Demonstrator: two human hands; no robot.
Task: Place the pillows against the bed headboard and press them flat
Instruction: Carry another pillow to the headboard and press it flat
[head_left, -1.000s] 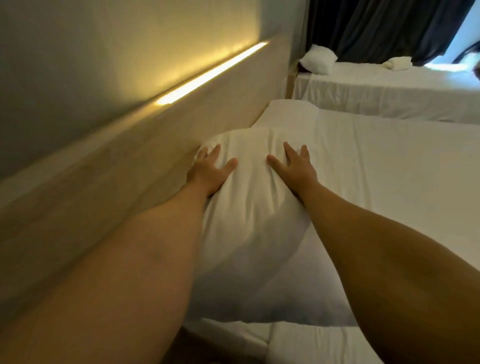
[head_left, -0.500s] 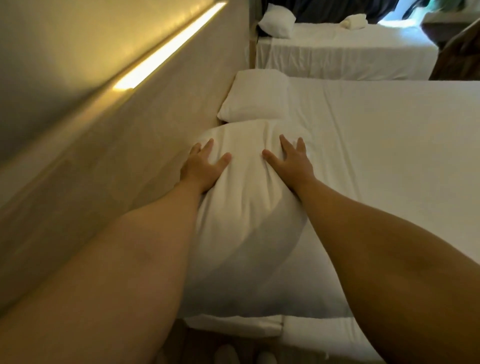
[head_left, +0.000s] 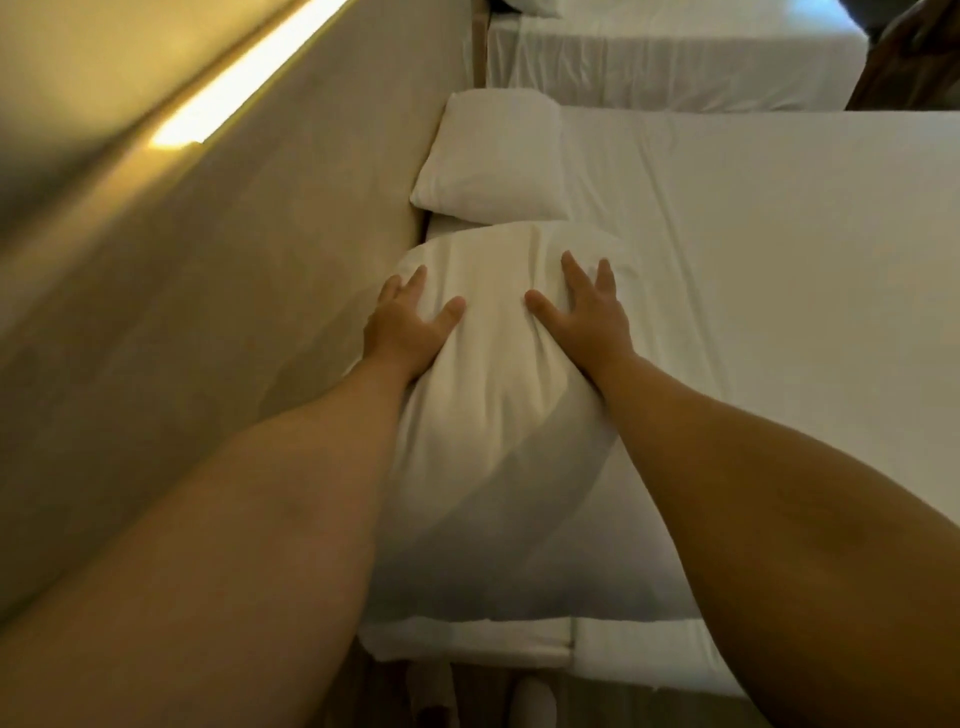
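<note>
A white pillow (head_left: 493, 415) lies on the bed right beside the beige headboard (head_left: 291, 291). Both my hands rest flat on its far half with fingers spread. My left hand (head_left: 408, 325) pushes into the side nearest the headboard. My right hand (head_left: 587, 312) pushes into the side toward the mattress. The fabric bulges and creases between my thumbs. A second white pillow (head_left: 493, 156) lies flat just beyond, also against the headboard.
The white sheet (head_left: 779, 312) covers the bed to the right. Another white bed (head_left: 675, 57) stands farther off. A lit strip (head_left: 234, 83) runs along the top of the headboard. The bed's near edge (head_left: 467, 644) is below, with floor under it.
The view has tilted downward, bringing the second pillow fully into sight. My hands have stayed on the near pillow, sinking a little deeper into it.
</note>
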